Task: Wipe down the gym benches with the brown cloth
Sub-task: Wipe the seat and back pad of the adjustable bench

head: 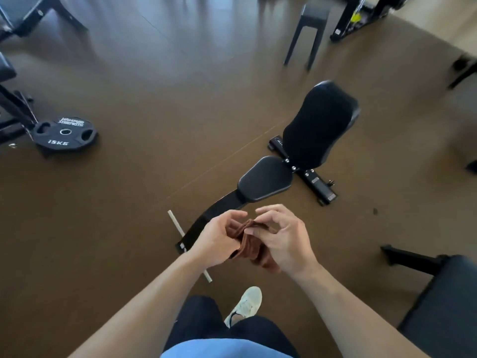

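Observation:
A bunched brown cloth (pixel 251 242) sits between both my hands, in front of me above the floor. My left hand (pixel 215 240) grips its left side with curled fingers. My right hand (pixel 280 239) pinches the cloth's top fold with thumb and fingers. Just beyond my hands stands a black adjustable gym bench: its seat pad (pixel 265 178) lies nearest and its back pad (pixel 318 127) is tilted up behind it. The bench's foot bar is partly hidden by my left hand.
A 15 kg weight plate (pixel 65 134) lies on the brown floor at left beside a rack's legs. Another bench's pad (pixel 446 303) is at lower right. A black stool (pixel 308 29) stands far back. A pale stick (pixel 180 232) lies by the bench's foot.

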A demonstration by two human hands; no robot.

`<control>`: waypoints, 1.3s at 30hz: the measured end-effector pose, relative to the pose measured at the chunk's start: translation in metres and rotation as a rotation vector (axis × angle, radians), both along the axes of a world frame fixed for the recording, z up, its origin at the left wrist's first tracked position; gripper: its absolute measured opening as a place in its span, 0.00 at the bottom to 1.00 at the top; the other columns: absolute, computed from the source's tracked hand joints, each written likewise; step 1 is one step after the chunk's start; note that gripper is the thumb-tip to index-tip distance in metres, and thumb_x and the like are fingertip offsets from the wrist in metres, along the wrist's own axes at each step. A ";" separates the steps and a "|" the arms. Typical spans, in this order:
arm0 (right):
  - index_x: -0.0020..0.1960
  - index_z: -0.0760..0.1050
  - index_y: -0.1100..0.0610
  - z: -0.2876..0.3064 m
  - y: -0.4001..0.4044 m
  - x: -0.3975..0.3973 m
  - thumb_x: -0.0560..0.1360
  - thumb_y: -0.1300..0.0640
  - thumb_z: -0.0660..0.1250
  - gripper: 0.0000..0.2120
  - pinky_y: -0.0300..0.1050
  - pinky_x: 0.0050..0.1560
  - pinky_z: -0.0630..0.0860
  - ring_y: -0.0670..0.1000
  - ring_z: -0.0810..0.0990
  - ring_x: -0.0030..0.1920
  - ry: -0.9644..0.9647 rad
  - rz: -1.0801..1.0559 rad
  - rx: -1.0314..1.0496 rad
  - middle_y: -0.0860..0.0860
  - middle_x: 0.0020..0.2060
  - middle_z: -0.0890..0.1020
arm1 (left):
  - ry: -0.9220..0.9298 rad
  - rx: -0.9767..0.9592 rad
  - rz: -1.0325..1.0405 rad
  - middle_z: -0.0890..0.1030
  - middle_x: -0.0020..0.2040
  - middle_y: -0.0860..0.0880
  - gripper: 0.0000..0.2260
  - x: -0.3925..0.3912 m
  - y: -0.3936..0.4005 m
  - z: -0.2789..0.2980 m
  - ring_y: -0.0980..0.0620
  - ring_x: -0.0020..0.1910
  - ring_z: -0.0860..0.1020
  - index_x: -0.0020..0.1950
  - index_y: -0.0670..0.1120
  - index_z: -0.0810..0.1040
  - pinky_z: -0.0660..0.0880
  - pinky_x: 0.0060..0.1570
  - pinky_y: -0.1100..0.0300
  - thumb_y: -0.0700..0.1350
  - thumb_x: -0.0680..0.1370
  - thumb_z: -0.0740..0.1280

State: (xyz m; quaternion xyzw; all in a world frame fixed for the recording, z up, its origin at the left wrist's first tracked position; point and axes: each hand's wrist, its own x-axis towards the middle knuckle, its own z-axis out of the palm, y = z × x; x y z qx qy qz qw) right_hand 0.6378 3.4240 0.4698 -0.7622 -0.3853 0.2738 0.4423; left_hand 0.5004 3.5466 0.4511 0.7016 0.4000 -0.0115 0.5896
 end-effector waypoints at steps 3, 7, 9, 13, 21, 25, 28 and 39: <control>0.44 0.84 0.42 -0.005 0.005 0.024 0.74 0.53 0.80 0.07 0.55 0.44 0.85 0.49 0.85 0.43 0.096 -0.024 -0.049 0.42 0.45 0.84 | 0.230 0.148 -0.087 0.85 0.43 0.61 0.13 0.021 0.006 -0.024 0.59 0.43 0.83 0.54 0.64 0.80 0.84 0.43 0.52 0.47 0.75 0.73; 0.45 0.82 0.47 -0.023 0.017 0.059 0.76 0.55 0.79 0.06 0.61 0.47 0.85 0.53 0.87 0.41 0.214 -0.080 -0.109 0.49 0.40 0.88 | 0.294 0.014 -0.033 0.85 0.39 0.57 0.16 0.047 0.036 -0.039 0.57 0.40 0.84 0.49 0.58 0.86 0.83 0.37 0.58 0.36 0.76 0.70; 0.46 0.82 0.53 -0.033 0.027 0.071 0.77 0.58 0.77 0.05 0.53 0.48 0.86 0.51 0.88 0.42 0.264 -0.132 -0.138 0.50 0.40 0.88 | 0.280 -0.139 0.067 0.86 0.41 0.51 0.18 0.061 0.056 -0.039 0.51 0.43 0.85 0.47 0.51 0.88 0.83 0.39 0.59 0.28 0.75 0.67; 0.45 0.81 0.54 -0.055 0.065 0.098 0.77 0.55 0.77 0.06 0.34 0.39 0.77 0.41 0.83 0.37 0.221 -0.207 -0.208 0.42 0.35 0.86 | 0.198 -0.263 0.202 0.87 0.43 0.47 0.18 0.091 0.099 -0.055 0.50 0.49 0.86 0.44 0.46 0.88 0.83 0.50 0.58 0.30 0.79 0.61; 0.49 0.77 0.49 -0.113 0.156 0.185 0.81 0.45 0.70 0.08 0.40 0.46 0.79 0.42 0.83 0.44 0.161 -0.297 -0.345 0.44 0.42 0.86 | 0.124 -0.389 0.004 0.85 0.52 0.54 0.17 0.174 0.175 -0.120 0.58 0.51 0.82 0.54 0.51 0.80 0.74 0.52 0.63 0.60 0.73 0.75; 0.51 0.76 0.50 -0.133 0.191 0.212 0.81 0.48 0.70 0.06 0.40 0.45 0.82 0.44 0.86 0.45 0.233 -0.370 -0.297 0.45 0.43 0.87 | 0.172 -0.104 0.049 0.83 0.43 0.52 0.11 0.216 0.203 -0.145 0.54 0.41 0.80 0.46 0.51 0.75 0.77 0.42 0.55 0.49 0.74 0.77; 0.51 0.76 0.48 -0.145 0.207 0.226 0.79 0.44 0.69 0.08 0.39 0.47 0.82 0.43 0.86 0.47 0.174 -0.425 -0.217 0.41 0.45 0.87 | 0.037 0.011 0.146 0.84 0.44 0.56 0.09 0.238 0.226 -0.157 0.59 0.44 0.82 0.48 0.55 0.76 0.80 0.44 0.60 0.47 0.76 0.76; 0.49 0.77 0.45 -0.345 0.208 0.258 0.78 0.45 0.73 0.06 0.36 0.46 0.77 0.38 0.84 0.47 0.283 -0.452 -0.410 0.35 0.44 0.85 | 0.223 -0.053 -0.017 0.82 0.38 0.59 0.04 0.258 0.224 -0.331 0.61 0.35 0.79 0.51 0.57 0.78 0.73 0.36 0.64 0.51 0.79 0.71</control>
